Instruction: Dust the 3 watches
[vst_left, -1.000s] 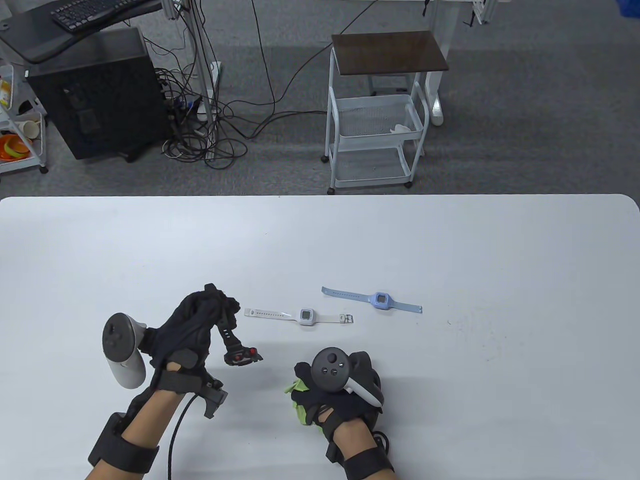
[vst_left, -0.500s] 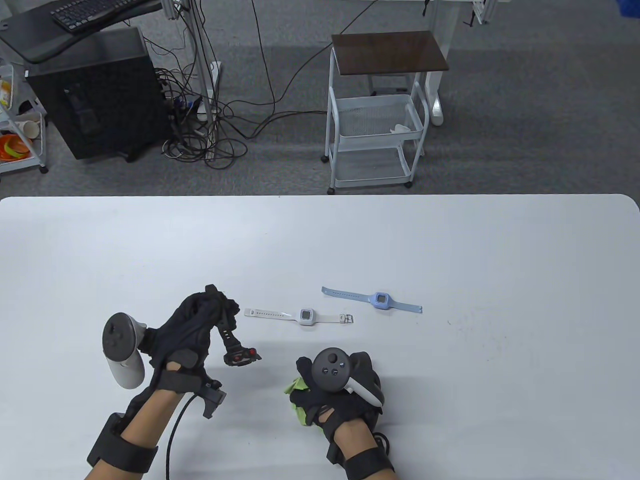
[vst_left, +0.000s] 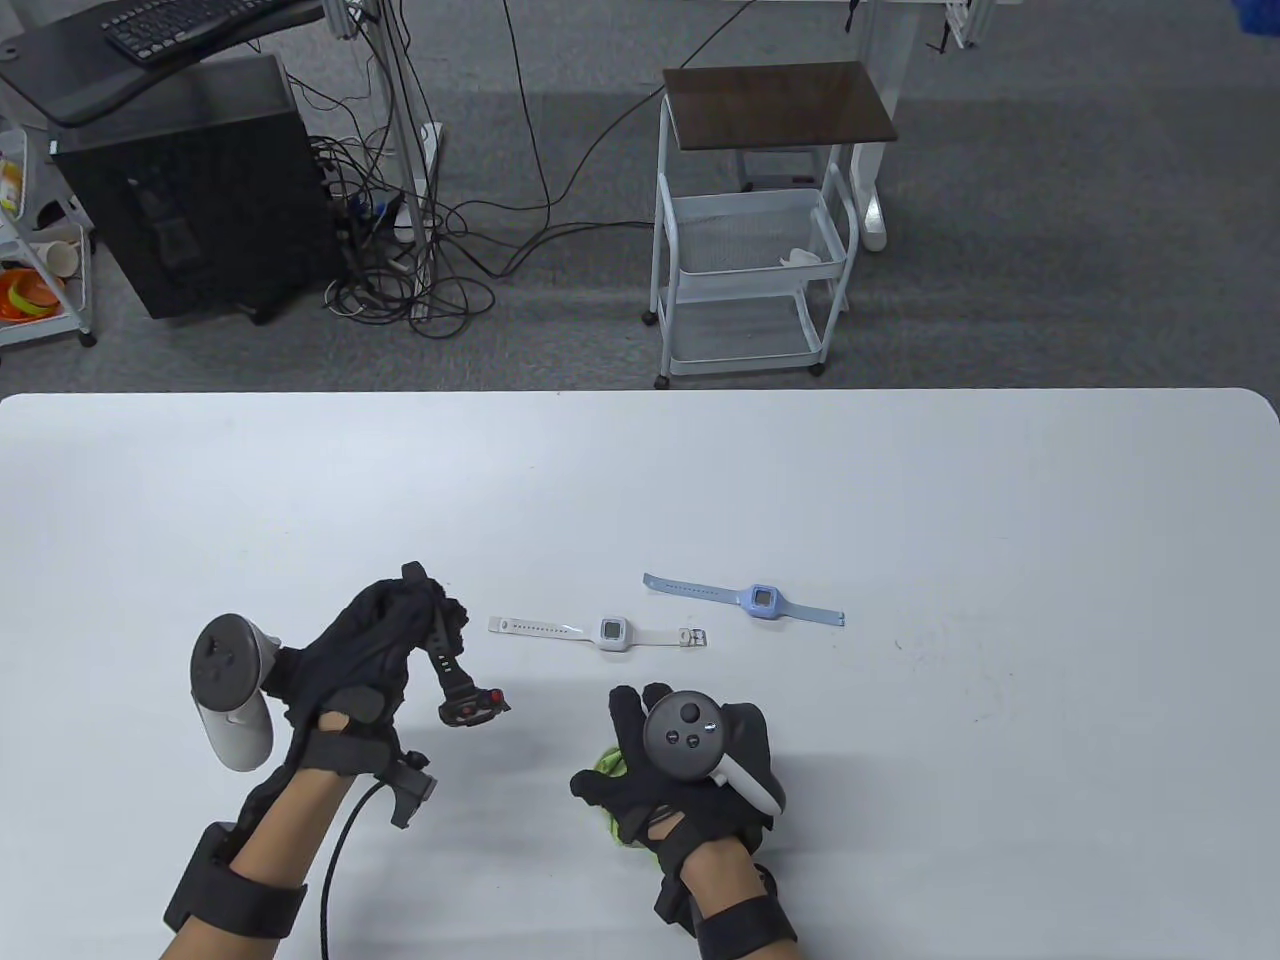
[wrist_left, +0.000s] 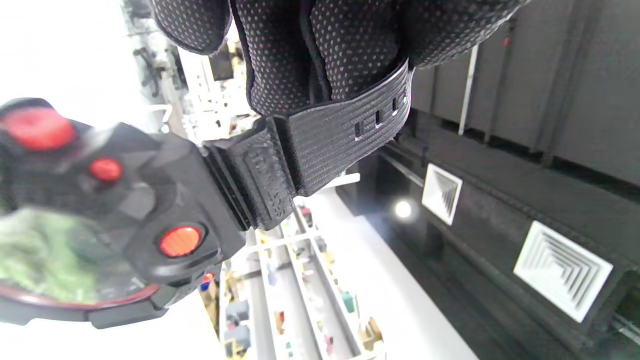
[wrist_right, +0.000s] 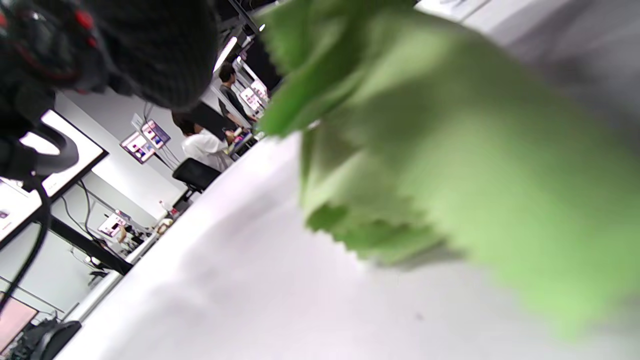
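- The left hand (vst_left: 375, 640) is sitting at the lower left of the table view, its fingers curling round the strap of a black watch (vst_left: 455, 680); the watch case with its red buttons is hanging down at the low end of the strap, toward the surface (vst_left: 900, 480).
- In the left wrist view the gloved fingers (wrist_left: 320, 45) are wrapping the perforated strap at the top of the frame, and the black watch (wrist_left: 150, 215) is filling the left half, its glass showing a green reflection.
- The right hand (vst_left: 680, 770) is lying at the lower centre of the table view, fingers spreading loosely over a green cloth (vst_left: 612, 765) that is peeking out beneath the palm; whether the fingers are actually pinching it I cannot tell.
- In the right wrist view the green cloth (wrist_right: 450, 165) is covering most of the right side, its zigzag edge touching the white surface (wrist_right: 240, 300).
- A white watch (vst_left: 610, 632) is lying flat at the middle of the table view, just right of the left hand and above the right hand.
- A light blue watch (vst_left: 762, 600) is lying flat to the upper right of the white one, near it but apart.
- Beyond the surface's far edge, a white wire trolley (vst_left: 760, 230) with a dark wooden top is standing at upper centre, and a black computer tower (vst_left: 190, 190) with tangled cables beside it is standing at upper left.
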